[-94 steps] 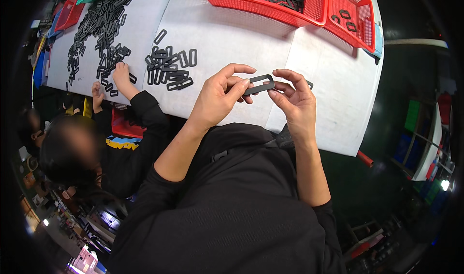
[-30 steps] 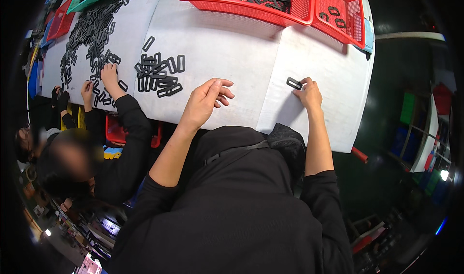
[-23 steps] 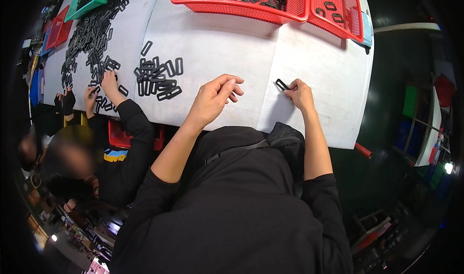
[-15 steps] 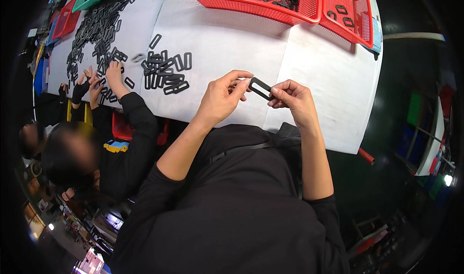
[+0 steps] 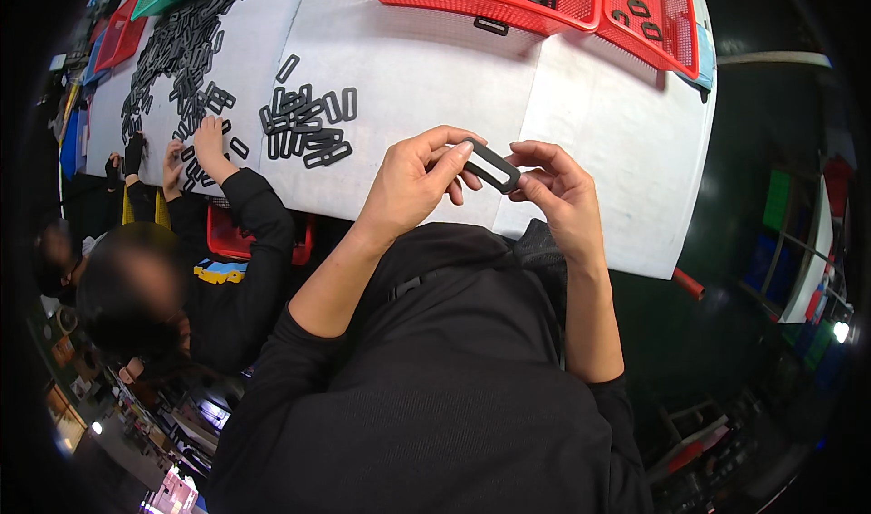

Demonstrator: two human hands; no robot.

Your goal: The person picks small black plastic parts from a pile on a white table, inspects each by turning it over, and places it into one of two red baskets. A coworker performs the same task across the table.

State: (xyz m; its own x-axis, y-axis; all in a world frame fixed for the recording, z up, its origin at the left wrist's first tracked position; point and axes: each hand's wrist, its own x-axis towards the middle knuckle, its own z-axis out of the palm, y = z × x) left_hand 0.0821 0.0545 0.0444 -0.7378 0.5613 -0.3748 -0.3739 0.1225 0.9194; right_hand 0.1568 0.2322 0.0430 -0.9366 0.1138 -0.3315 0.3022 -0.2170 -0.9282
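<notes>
A black oblong ring, like a strap loop (image 5: 496, 157), is held above the table between my two hands. My left hand (image 5: 415, 180) pinches its far left end between thumb and fingers. At the near right end, my right hand (image 5: 564, 192) grips it with thumb and fingertips. The ring is tilted, and its long slot shows the white table through it. To the left of my hands lies a loose pile of similar black rings (image 5: 304, 126).
A red basket (image 5: 472, 8) of black rings stands at the far side, with one ring (image 5: 491, 26) before it. A smaller red basket (image 5: 676, 56) holds several. Left, co-workers' hands (image 5: 210, 146) work beside a large ring heap (image 5: 186, 56) and a green basket (image 5: 172, 1).
My left thumb and fingers now grip the ring's far end, and my right fingers have shifted around its near end. A ring now lies before the large red basket. A co-worker's gloved hand has moved.
</notes>
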